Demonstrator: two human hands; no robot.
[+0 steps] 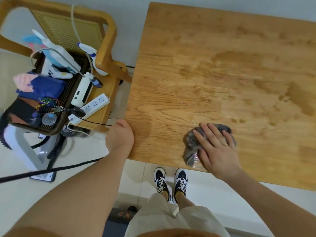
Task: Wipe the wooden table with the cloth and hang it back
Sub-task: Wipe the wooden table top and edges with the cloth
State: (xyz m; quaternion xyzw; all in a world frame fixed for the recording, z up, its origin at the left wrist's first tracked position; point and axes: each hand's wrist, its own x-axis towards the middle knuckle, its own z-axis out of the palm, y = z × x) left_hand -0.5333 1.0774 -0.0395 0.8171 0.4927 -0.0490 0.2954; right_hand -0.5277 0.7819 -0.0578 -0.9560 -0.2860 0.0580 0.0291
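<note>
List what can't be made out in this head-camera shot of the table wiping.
- Cloth: mostly hidden under the right hand; its full size and pattern are unclear.
- Left hand: fingers curl over the wooden table corner, so the grip is hidden.
- Table: its right side is cut off by the frame edge.
- Where the cloth hangs: not identifiable in this view.
- Tray clutter on the chair: blurred, small items unreadable.

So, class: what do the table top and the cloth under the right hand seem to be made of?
Table top: wood, going by the visible grain; satin finish, with darker damp-looking patches. Cloth: soft grey fabric, bunched and creased under the right hand; the fibre type is unclear.
</note>
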